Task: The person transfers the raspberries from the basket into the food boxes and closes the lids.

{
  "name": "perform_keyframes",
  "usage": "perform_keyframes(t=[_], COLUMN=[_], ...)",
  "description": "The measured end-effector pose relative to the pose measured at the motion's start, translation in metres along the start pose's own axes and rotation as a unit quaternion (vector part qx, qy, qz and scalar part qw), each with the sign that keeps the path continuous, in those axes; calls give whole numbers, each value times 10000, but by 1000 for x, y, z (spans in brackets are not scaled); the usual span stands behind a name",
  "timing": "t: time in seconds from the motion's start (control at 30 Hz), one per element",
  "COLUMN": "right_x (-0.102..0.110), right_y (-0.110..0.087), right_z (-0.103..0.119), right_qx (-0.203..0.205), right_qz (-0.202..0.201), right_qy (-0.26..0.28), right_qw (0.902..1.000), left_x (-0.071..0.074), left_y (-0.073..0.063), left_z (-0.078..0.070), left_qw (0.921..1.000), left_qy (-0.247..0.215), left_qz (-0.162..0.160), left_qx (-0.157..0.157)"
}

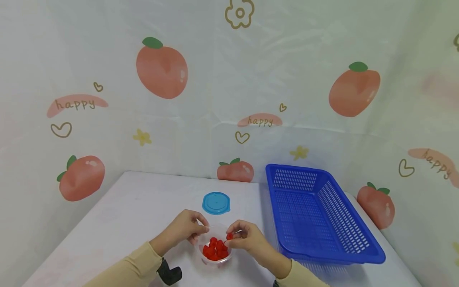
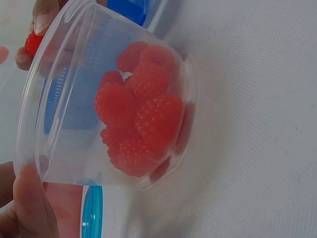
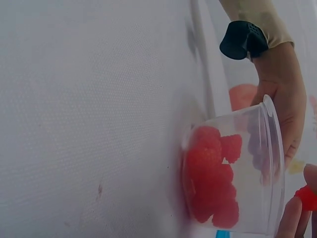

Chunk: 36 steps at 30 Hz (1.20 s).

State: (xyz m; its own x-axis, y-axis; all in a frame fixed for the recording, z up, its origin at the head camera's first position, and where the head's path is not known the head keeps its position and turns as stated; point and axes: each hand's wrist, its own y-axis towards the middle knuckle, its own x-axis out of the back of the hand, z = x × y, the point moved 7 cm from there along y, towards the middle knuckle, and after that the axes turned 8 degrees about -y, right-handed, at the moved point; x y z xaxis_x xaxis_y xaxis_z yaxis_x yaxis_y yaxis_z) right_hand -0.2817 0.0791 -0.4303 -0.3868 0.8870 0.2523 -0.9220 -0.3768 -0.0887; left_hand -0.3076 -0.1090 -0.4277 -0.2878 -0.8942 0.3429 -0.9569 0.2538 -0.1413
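Observation:
A clear round plastic tub (image 2: 74, 153) stands on the white table with several red raspberries (image 2: 148, 116) in its bottom. My left hand (image 1: 187, 228) grips the tub's rim on the left; in the left wrist view its fingertips (image 2: 32, 198) lie at the rim. On the other side, my right hand (image 1: 247, 240) pinches one raspberry (image 1: 230, 236) between thumb and fingers, at rim height. The right wrist view shows that held raspberry (image 3: 307, 197) at the right edge, just outside the tub wall in that view.
A blue round lid (image 1: 216, 203) lies flat on the table behind the tub. To the right stands a large blue plastic basket (image 1: 274, 215). A white cloth backdrop (image 1: 201, 143) printed with fruit rises behind the table (image 1: 143, 199).

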Motion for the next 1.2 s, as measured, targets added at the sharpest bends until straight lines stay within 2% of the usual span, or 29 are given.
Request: perform_keyframes(t=[1.2], right_x=[-5], right_y=[-3], right_z=[7], right_qx=[176], right_qz=[191], right_qy=[113], right_qw=[9996], left_x=[0], left_y=[-1], left_z=[1], left_qw=[9999], left_qy=[-30], left_qz=[-72], left_qx=[87])
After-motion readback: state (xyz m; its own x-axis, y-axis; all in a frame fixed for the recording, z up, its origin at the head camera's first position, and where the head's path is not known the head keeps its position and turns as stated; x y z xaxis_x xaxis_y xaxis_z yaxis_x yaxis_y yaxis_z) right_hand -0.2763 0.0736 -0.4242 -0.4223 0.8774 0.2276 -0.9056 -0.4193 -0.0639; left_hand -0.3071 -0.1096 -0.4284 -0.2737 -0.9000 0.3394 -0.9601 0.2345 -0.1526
